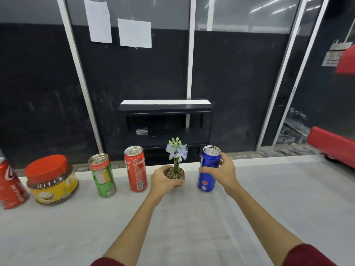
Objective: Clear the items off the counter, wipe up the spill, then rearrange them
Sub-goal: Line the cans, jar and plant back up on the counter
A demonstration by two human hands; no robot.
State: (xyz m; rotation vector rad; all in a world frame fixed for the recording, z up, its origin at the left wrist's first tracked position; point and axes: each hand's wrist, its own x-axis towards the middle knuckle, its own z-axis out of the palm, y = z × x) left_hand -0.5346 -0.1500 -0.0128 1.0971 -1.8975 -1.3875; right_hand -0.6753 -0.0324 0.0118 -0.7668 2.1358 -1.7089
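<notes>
A row of items stands along the far edge of the white counter [192, 217]. My left hand [163, 181] wraps around a small pot with a pale blue flower [176, 154]. My right hand [222, 171] grips a tall blue can [208, 169], which stands upright on the counter. To the left stand a red cola can [135, 168], a green can [102, 175], a jar with a red lid [51, 181] and another red can [9, 187] at the frame's left edge. No spill shows on the white surface.
Behind the counter stands a dark shelf unit [165, 120] with a clear cup [142, 131] lying on it, against a black glass wall. Red furniture [332, 144] sits at the far right. The counter's near and right parts carry nothing.
</notes>
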